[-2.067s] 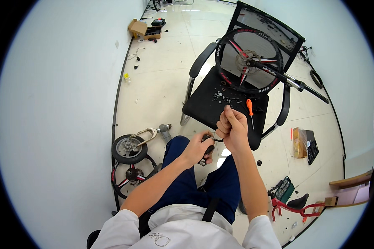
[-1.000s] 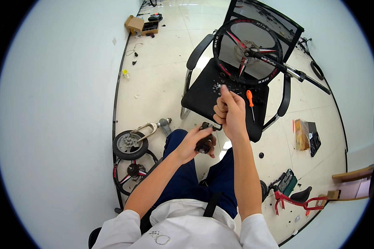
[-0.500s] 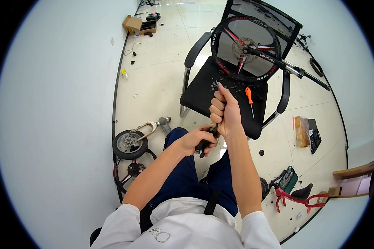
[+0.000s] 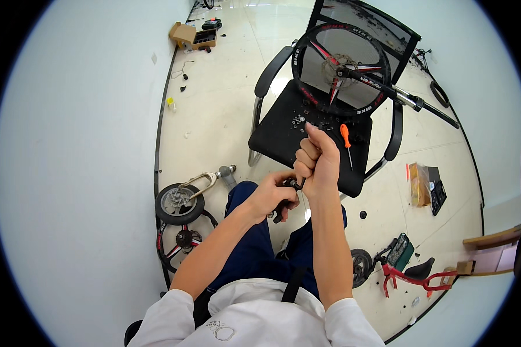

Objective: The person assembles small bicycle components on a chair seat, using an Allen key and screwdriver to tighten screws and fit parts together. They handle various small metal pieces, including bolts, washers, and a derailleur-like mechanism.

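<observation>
My left hand [image 4: 273, 194] is wrapped round a small black bicycle part [image 4: 281, 209], above my lap. Its exact kind is hidden by the fingers. Just up and to the right, my right hand [image 4: 319, 157] is closed in a fist with the thumb upward. Out of the bottom of this fist comes a thin dark tool shaft [image 4: 303, 182], which meets the black part. The tool's handle is covered by the fingers. Beyond the hands, a black chair seat [image 4: 278, 130] carries small loose hardware [image 4: 298, 120] and an orange-handled screwdriver [image 4: 345, 136].
A bicycle wheel [image 4: 300, 75] with a fork [image 4: 411, 99] leans on the chair's back. At left by the wall lie a small wheel [image 4: 198, 209] and another spoked wheel [image 4: 167, 246]. On the right are a red bike frame [image 4: 408, 279], a green toolbox [image 4: 400, 254] and a box [image 4: 418, 186].
My right fist has tilted slightly, its wrist shifting a little left and down relative to the fingers. Both hands keep their hold. The whole view has shifted slightly.
</observation>
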Demonstrator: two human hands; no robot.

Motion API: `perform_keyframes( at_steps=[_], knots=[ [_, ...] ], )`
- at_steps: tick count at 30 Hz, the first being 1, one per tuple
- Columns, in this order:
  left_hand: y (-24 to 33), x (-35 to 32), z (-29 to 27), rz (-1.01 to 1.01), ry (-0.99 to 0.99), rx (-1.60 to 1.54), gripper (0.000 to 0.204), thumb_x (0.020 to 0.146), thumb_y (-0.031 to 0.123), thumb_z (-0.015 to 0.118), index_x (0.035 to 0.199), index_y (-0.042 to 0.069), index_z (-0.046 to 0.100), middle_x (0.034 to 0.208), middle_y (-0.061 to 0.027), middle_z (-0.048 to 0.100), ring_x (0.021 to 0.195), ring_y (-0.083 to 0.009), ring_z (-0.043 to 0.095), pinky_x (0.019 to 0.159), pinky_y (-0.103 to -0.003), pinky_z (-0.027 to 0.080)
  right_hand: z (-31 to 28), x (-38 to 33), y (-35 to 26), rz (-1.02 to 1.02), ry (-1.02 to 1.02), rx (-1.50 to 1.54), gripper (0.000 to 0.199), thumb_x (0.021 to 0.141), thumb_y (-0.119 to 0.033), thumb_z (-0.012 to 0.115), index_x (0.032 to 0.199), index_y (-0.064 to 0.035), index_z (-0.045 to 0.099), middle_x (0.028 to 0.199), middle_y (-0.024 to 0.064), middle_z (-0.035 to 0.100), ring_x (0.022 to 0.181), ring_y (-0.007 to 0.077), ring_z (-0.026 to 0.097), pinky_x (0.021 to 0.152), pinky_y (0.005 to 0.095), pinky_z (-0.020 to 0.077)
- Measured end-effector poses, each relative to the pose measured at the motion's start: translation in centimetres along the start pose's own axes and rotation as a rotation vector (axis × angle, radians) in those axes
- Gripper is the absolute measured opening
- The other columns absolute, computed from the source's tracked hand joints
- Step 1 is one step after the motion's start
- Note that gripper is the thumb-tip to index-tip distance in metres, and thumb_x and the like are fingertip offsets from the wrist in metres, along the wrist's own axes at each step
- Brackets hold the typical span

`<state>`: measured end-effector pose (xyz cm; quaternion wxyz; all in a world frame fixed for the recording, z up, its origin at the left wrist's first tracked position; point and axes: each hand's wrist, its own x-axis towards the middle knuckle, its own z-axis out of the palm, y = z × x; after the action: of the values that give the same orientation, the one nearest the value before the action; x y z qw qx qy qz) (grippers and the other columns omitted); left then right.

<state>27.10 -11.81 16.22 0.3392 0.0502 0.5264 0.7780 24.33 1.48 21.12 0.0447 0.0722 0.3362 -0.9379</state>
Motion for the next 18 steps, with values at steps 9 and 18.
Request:
perform_keyframes(
  at_steps=[9,18],
  knots=[
    [-0.6,0.2,0.2,-0.01,-0.059,0.066,0.022,0.074,0.003,0.059,0.096,-0.001,0.059,0.064,-0.0074,0.055,0.046,-0.0133,0.05,0.041,-0.026,0.048,-0.5,0.1,-1.9,0.129,-0.216,0.151,0.047,0.103,-0.04,0.052,0.066,-0.0182,0.033,0.055,-0.0091,0.015,0.044,0.0049,0.011,0.04,0.025,0.0071],
    [-0.1,-0.6,-0.1,0.084,-0.06,0.07,0.022,0.072,0.004,0.057,0.094,0.0,0.061,0.063,-0.0055,0.057,0.044,-0.0119,0.051,0.039,-0.025,0.043,2.4,-1.7,-1.3,-0.097,0.088,-0.008,0.05,0.096,-0.024,0.068,0.062,-0.0198,0.03,0.051,-0.0099,0.016,0.041,0.0036,0.012,0.037,0.0256,0.0076]
  ],
)
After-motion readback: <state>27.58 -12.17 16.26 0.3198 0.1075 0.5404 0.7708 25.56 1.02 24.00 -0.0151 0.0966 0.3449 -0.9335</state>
